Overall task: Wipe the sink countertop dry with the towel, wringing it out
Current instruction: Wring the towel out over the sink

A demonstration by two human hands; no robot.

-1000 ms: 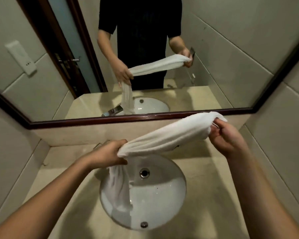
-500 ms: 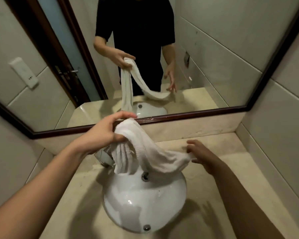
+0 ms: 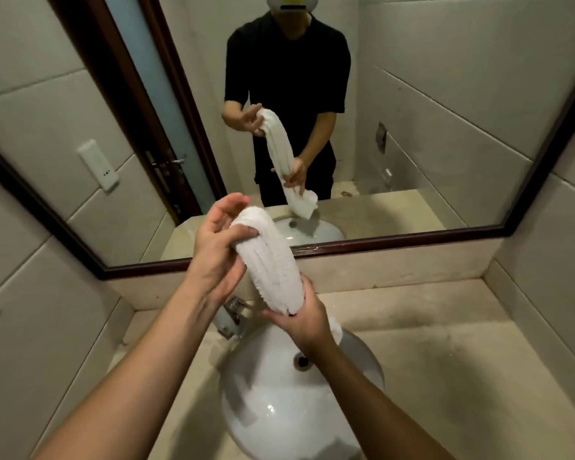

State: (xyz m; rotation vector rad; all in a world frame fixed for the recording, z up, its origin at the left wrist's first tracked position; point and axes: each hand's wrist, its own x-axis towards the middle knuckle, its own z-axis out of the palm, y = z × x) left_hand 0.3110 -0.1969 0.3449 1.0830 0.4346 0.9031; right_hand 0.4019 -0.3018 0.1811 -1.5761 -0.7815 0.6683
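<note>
The towel [image 3: 269,263] was bunched over the sink [image 3: 279,410], gripped by the left hand [image 3: 214,250] and right hand [image 3: 304,318]; a loose squeeze could've dripped onto the countertop [image 3: 445,360].

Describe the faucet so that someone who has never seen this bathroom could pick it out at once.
Start at the round white sink basin set into the beige countertop. At the basin's far-left rim, just under the left hand, stands the faucet, partly hidden by that forearm. It is the only shiny chrome metal piece there, unlike the soft white towel held above it.
</note>
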